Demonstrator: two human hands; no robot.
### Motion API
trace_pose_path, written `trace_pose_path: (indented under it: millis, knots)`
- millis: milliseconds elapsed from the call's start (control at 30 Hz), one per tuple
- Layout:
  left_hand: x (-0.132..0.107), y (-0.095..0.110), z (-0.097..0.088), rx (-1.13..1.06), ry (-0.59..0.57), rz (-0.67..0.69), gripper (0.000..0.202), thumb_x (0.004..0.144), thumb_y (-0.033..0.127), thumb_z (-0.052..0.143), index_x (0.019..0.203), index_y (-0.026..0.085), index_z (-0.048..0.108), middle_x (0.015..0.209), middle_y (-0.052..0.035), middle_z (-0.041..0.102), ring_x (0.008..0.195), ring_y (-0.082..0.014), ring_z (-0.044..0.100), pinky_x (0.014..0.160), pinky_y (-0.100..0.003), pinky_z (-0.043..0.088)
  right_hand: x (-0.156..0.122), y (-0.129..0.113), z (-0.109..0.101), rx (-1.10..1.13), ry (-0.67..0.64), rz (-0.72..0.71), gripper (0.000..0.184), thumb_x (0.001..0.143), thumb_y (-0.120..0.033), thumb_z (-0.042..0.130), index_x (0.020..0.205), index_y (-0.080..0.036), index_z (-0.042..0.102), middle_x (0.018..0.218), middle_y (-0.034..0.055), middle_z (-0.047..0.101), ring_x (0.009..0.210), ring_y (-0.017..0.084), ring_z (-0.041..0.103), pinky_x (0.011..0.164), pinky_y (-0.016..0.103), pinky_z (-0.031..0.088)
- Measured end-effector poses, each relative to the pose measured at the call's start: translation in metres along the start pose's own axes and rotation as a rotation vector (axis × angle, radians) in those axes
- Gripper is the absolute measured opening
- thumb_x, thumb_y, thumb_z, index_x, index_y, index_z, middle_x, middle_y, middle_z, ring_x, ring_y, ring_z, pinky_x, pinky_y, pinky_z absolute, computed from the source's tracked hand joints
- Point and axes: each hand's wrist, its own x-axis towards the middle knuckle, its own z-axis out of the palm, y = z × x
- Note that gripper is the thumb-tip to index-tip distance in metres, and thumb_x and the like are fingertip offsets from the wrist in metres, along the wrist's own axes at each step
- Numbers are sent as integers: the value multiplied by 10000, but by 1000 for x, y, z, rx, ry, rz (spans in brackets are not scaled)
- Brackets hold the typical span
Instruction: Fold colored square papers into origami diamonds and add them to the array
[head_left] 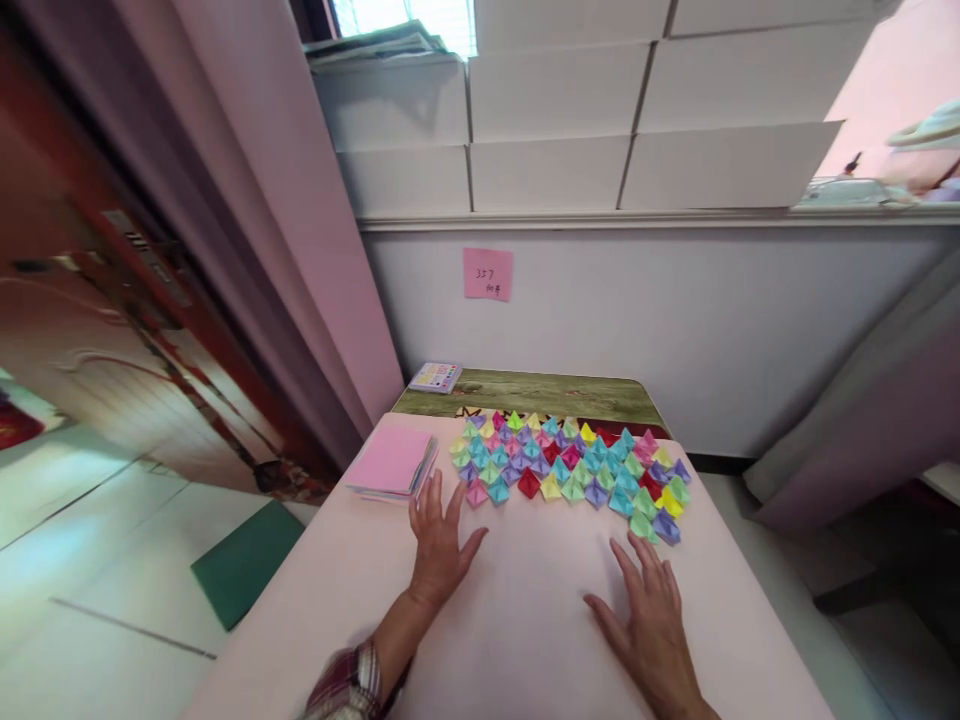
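Observation:
My left hand (437, 540) lies over the pale pink table top (525, 620) with its fingers spread and nothing in it. Just beyond its fingertips is a stack of coloured paper (391, 461), a pink sheet uppermost. My right hand (646, 615) is also open, thumb apart from the fingers, near the lower right end of the folded paper pieces. Those small folded pieces (551, 486), in red, yellow, green, blue, purple and pink, sit in close rows across the far half of the table. I cannot tell whether either hand touches the surface.
A small printed packet (436, 377) rests on the wood-patterned far end (555, 392). A pink note (487, 274) with handwriting sticks to the wall. White boxes (551, 172) are stacked on the ledge above. A green board (249, 562) lies on the floor at left, near a curtain and door.

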Motion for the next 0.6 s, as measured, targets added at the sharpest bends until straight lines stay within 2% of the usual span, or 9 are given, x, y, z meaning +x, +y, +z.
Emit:
trace_pose_path:
  millis: [133, 200, 300, 367, 433, 600]
  knots:
    - [12, -51, -21, 59, 100, -122, 568, 876, 405, 553, 1394, 207, 430, 1583, -146, 179, 1437, -353, 199, 1145, -527, 157, -23, 6, 6, 84, -28, 35, 608, 896, -538, 499, 1397, -204, 414, 1466, 150, 399, 1352, 351, 365, 1066, 546, 347]
    - [22, -77, -30, 54, 153, -151, 590, 855, 440, 584, 1356, 157, 458, 1529, -173, 289, 1393, -366, 282, 1131, -508, 209, -28, 7, 9, 101, -43, 57, 580, 899, -543, 482, 1366, -200, 453, 1436, 148, 435, 1309, 345, 425, 1031, 522, 400]
    - [37, -106, -37, 11, 54, -156, 660, 785, 515, 652, 1318, 158, 497, 1333, -160, 510, 1257, -320, 449, 1072, -434, 317, -33, 7, 14, 104, -86, 89, 550, 902, -548, 463, 1334, -209, 494, 1425, 131, 455, 1264, 331, 479, 994, 499, 448]
    - [45, -117, -36, 10, -38, -171, 659, 756, 563, 660, 1281, 185, 537, 1267, -131, 551, 1197, -302, 486, 1032, -420, 351, -36, 6, 17, 98, -109, 98, 525, 906, -542, 454, 1307, -211, 523, 1424, 122, 460, 1243, 326, 501, 978, 490, 468]
    - [51, -121, -32, 21, -99, -209, 645, 752, 594, 645, 1254, 197, 563, 1298, -128, 530, 1211, -301, 470, 1026, -423, 346, -38, 7, 20, 90, -118, 88, 509, 909, -537, 446, 1275, -199, 552, 1404, 128, 481, 1220, 330, 520, 981, 498, 467]
    - [64, -116, -15, -2, -164, -384, 647, 748, 571, 646, 1244, 166, 554, 1349, -157, 490, 1255, -314, 427, 1019, -438, 329, -42, 11, 27, 73, -106, 68, 500, 905, -549, 444, 1213, -184, 592, 1356, 143, 522, 1189, 342, 543, 986, 521, 460]
